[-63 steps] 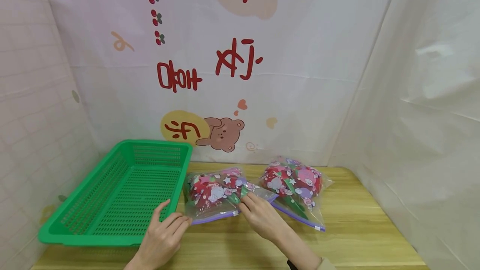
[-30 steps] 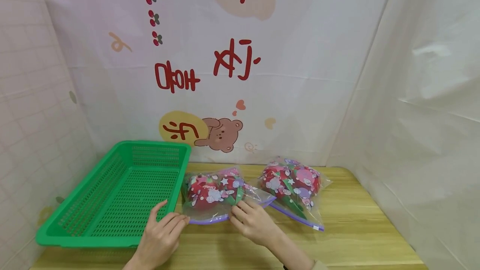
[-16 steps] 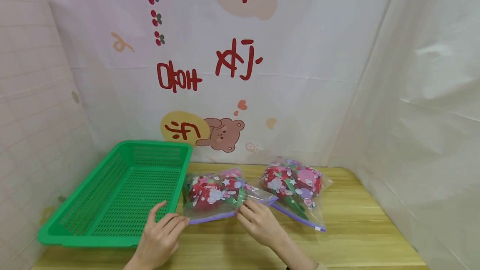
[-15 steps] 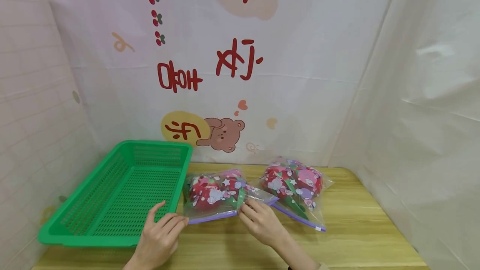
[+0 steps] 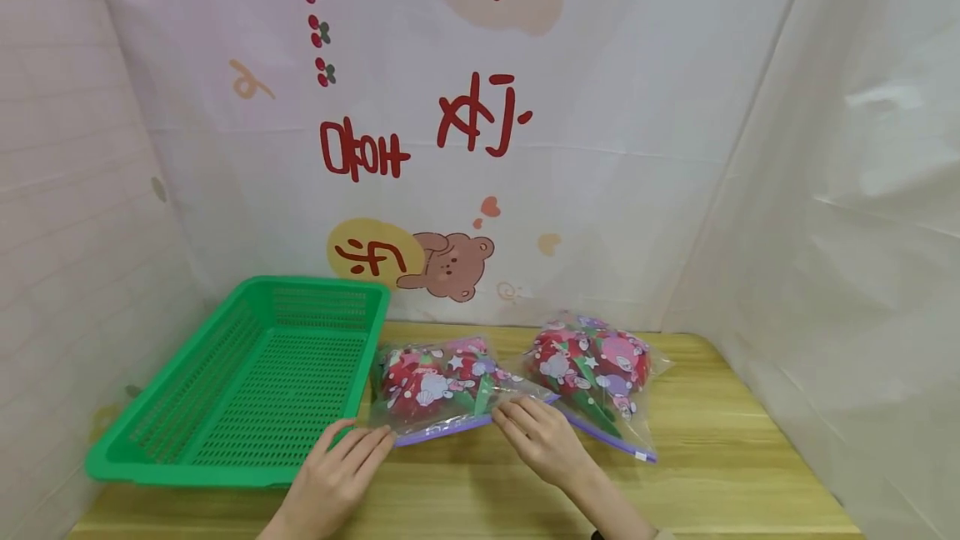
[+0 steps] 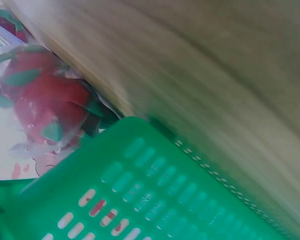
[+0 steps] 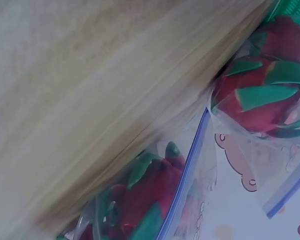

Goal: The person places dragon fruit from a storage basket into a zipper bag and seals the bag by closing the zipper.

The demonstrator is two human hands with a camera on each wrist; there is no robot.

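Observation:
A clear zip bag (image 5: 427,386) printed with stars and shells lies on the table, its purple zip edge facing me. Inside are red dragon fruits (image 7: 260,95) with green scales, seen in the right wrist view. My left hand (image 5: 333,473) pinches the left corner of this zip edge, beside the basket. Farther right along the same edge, my right hand (image 5: 543,444) pinches the zip between thumb and fingers; the white slider is hidden from view. A second zip bag (image 5: 592,373), also filled with dragon fruits, lies to the right, its white slider at the near right corner.
A green perforated basket (image 5: 112,472) with nothing in it stands on the left, its right side close to the first bag and my left hand. The wooden table (image 5: 720,457) ends at a white printed backdrop (image 5: 600,148) behind, with white cloth at both sides.
My right hand first shifted left along the zip, then moved right along it. My left hand keeps its pinch on the corner. The head view has shifted slightly.

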